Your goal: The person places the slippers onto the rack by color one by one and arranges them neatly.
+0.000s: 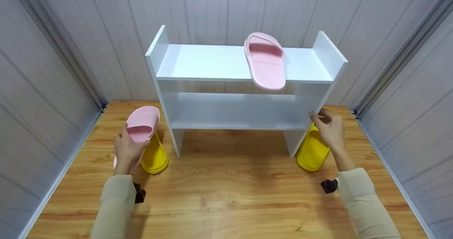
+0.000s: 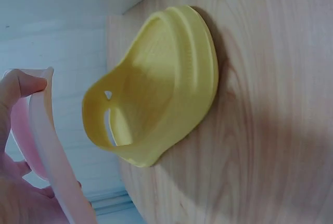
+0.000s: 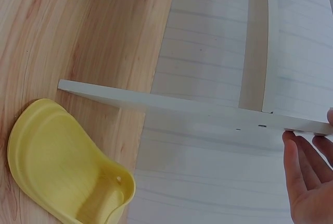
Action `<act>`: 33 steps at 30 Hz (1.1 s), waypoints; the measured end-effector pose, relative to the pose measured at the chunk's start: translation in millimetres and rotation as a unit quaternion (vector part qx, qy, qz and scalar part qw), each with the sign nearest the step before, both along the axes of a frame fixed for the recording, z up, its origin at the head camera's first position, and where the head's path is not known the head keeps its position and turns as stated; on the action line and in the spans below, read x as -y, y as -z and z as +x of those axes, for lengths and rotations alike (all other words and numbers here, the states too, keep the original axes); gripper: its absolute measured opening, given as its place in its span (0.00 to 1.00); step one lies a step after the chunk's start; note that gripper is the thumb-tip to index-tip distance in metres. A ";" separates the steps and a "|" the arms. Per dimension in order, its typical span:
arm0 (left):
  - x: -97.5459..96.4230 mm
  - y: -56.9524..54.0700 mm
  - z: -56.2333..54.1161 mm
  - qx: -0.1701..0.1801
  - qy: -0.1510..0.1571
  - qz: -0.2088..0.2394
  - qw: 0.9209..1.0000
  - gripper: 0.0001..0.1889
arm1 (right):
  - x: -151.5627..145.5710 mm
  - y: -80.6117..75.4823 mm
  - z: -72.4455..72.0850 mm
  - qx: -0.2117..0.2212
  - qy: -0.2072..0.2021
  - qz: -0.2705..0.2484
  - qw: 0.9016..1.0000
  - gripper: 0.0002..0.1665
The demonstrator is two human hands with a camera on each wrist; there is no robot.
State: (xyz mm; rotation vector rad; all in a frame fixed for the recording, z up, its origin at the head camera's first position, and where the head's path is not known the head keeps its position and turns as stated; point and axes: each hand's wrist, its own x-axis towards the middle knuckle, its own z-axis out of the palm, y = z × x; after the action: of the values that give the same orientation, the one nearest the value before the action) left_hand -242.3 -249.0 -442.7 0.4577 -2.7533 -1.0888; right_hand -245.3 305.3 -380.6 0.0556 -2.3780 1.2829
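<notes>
My left hand grips a pink slipper, held above the floor with its toe pointing away. In the left wrist view, the slipper's edge shows beside a yellow clog on the floor. The right hand holds the right side panel of a white shelf rack, fingers on its outer face and the thumb at its edge. Below that hand lies another yellow clog, which it does not hold. A second pink slipper rests on the upper shelf, its heel over the front edge.
The rack stands upright on a wood-look floor, with a lower shelf board beneath the upper one. Pale panelled walls enclose the floor at the back and both sides.
</notes>
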 end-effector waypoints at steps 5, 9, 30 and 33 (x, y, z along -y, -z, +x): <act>-1.7 -4.4 0.6 0.001 0.027 -0.004 1.000 0.49 | -1.0 1.0 -0.6 0.005 0.008 0.008 1.000 0.25; -1.5 -7.2 1.0 0.010 0.054 -0.001 0.998 0.49 | -0.7 0.2 -0.4 0.004 0.008 0.002 1.000 0.26; 31.1 -25.1 20.0 0.114 0.255 0.186 0.942 0.44 | 17.8 -23.5 21.0 0.000 -0.004 -0.011 1.000 0.20; 32.7 -29.1 24.7 0.159 0.255 0.276 0.913 0.47 | 18.7 -24.8 22.2 0.000 -0.006 -0.015 1.000 0.19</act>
State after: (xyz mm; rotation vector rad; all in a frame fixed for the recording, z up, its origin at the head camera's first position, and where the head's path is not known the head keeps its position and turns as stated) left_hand -217.6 -281.7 -413.6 -0.0628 -2.8795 -2.1132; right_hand -223.1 286.5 -355.9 0.0616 -2.3609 1.3247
